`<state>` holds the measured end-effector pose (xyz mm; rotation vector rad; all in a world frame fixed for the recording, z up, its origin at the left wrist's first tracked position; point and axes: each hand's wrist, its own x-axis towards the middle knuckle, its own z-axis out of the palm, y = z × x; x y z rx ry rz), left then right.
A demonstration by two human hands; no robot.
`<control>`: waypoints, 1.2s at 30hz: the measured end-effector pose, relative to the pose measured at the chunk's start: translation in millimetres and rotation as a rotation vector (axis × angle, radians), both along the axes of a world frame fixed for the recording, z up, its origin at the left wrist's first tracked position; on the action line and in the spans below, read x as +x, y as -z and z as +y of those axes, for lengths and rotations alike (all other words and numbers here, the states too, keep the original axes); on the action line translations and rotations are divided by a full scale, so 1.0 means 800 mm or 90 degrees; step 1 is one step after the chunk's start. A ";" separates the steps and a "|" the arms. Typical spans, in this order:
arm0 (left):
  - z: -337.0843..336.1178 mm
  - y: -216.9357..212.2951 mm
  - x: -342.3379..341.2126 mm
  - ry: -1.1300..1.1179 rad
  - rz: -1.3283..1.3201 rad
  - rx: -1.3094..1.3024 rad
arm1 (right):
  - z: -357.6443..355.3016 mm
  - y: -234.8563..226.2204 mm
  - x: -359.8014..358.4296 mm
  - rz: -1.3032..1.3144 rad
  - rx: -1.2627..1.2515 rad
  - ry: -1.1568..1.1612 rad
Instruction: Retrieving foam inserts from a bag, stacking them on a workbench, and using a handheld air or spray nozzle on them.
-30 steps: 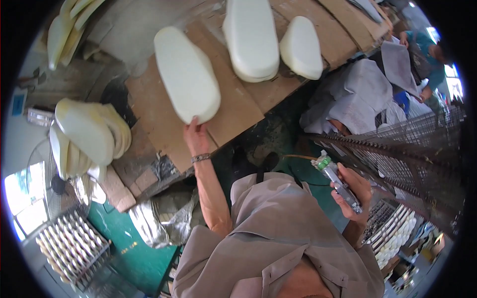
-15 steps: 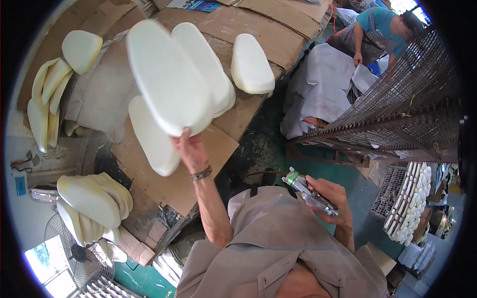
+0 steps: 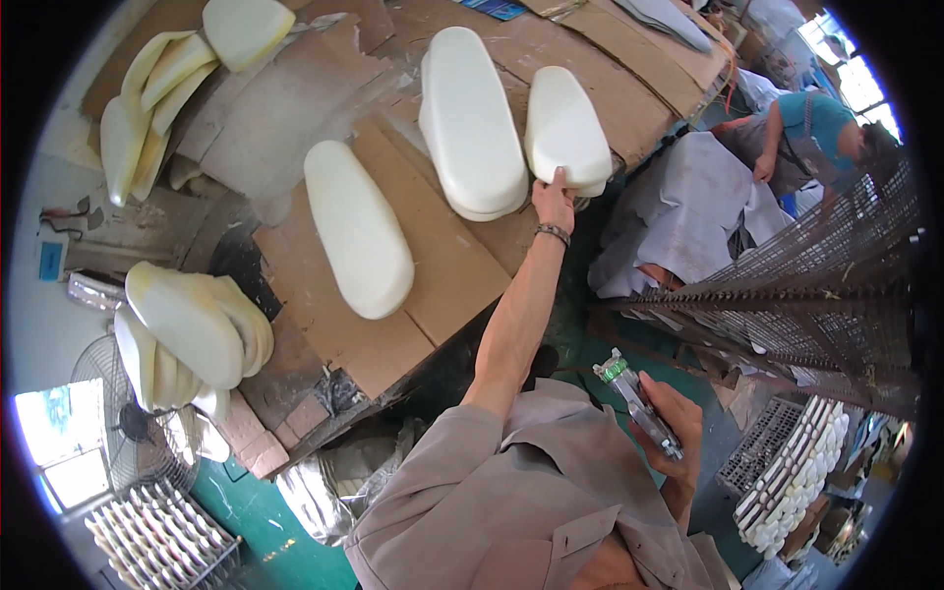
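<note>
My left hand (image 3: pixel 554 204) reaches out over the table, its fingers closed on the near end of a short cream-white foam pad (image 3: pixel 564 123). What lies under that pad's near edge is partly hidden. Just left of it rests a stack of long foam pads (image 3: pixel 472 118), at least two deep. Closer to me a single long foam pad (image 3: pixel 358 231) lies flat on cardboard. In front of my body, off the table, my right hand (image 3: pixel 675 425) is wrapped round a metal spray gun (image 3: pixel 637 401) with a green ring, its nozzle end pointing up and left.
Cardboard (image 3: pixel 442 285) covers the table. Yellowed foam pads (image 3: pixel 187 329) are heaped at its left edge, beside a fan (image 3: pixel 128 423). A wire-mesh rack (image 3: pixel 816 265) stands at right. Beyond it a co-worker (image 3: pixel 811 138) bends over a sheet-covered pile (image 3: pixel 678 202).
The long pad that my left hand held raised is down, apparently on the stack. That hand has moved right to the short pad. My right hand still holds the spray gun.
</note>
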<state>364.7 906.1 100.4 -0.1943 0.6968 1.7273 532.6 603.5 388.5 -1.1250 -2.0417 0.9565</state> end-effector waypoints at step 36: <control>-0.426 0.101 -0.286 -0.116 0.285 -0.337 | 0.095 0.005 -0.103 -0.045 0.003 -0.213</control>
